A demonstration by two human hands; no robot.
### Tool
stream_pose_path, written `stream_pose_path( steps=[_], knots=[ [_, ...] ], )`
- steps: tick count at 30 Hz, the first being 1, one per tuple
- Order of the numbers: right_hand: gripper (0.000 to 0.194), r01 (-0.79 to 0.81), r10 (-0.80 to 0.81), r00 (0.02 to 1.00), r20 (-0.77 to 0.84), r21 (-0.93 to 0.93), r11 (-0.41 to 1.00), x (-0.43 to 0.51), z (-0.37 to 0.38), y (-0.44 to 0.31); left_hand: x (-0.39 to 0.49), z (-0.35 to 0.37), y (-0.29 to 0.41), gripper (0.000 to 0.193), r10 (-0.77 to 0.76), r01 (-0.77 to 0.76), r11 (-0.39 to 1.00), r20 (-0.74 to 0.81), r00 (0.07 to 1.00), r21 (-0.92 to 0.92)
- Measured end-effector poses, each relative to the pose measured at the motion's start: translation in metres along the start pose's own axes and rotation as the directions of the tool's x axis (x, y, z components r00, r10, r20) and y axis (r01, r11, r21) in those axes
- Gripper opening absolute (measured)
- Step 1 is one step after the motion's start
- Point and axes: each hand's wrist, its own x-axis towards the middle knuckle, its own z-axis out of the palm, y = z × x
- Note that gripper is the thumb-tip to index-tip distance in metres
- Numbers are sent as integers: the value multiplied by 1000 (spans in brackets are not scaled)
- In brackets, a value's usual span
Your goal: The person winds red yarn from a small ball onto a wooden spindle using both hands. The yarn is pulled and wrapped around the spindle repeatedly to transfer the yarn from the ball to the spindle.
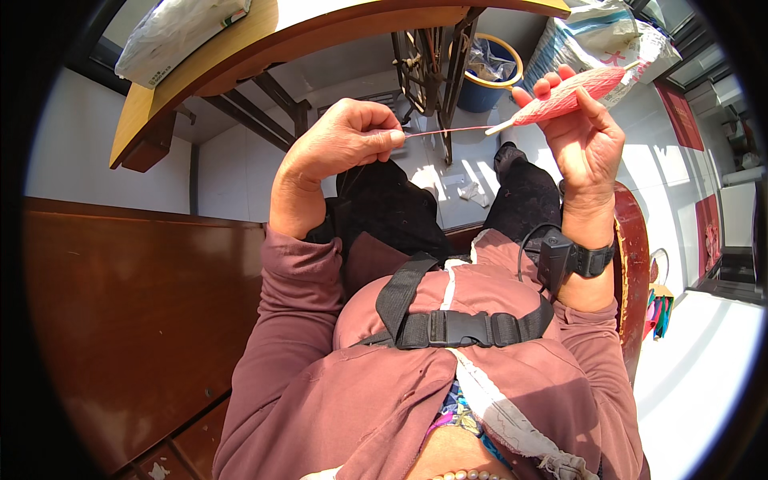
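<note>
My right hand holds a spindle-shaped bobbin of pink thread, wound on a thin pale stick whose ends stick out at both sides. The bobbin slants up to the right between the thumb and the fingers. From its lower left end a strand of pink thread runs across to my left hand, where thumb and index finger pinch it. Fine dark strands seem to hang below the left hand, over the dark trouser leg. Both hands are raised above the knees and well apart.
A curved wooden tabletop on a metal frame arches ahead, bearing a plastic-wrapped pack. Behind the hands stand a blue bucket with a yellow rim and a woven sack. A brown wooden panel lies at left, a red chair arm at right.
</note>
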Motion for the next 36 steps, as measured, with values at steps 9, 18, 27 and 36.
stream_pose_path(
  steps=[9, 18, 27, 36],
  knots=[
    [36, 147, -138, 987, 76, -768, 623, -9, 12, 10, -1, 0, 1, 16, 6, -6, 1000, -2, 1000, 25],
    [38, 311, 31, 944, 330, -849, -427, -10, 2, 18, -5, -5, 1, 15, 14, -13, 998, -20, 1000, 56],
    [33, 411, 7, 882, 471, -762, -500, -5, -7, 20, -4, -9, -2, 14, 2, 0, 998, -35, 999, 57],
    [39, 339, -181, 900, 396, -899, -279, -6, 1, 19, -10, -16, -1, 16, 4, -4, 1000, -81, 997, -2]
  ],
)
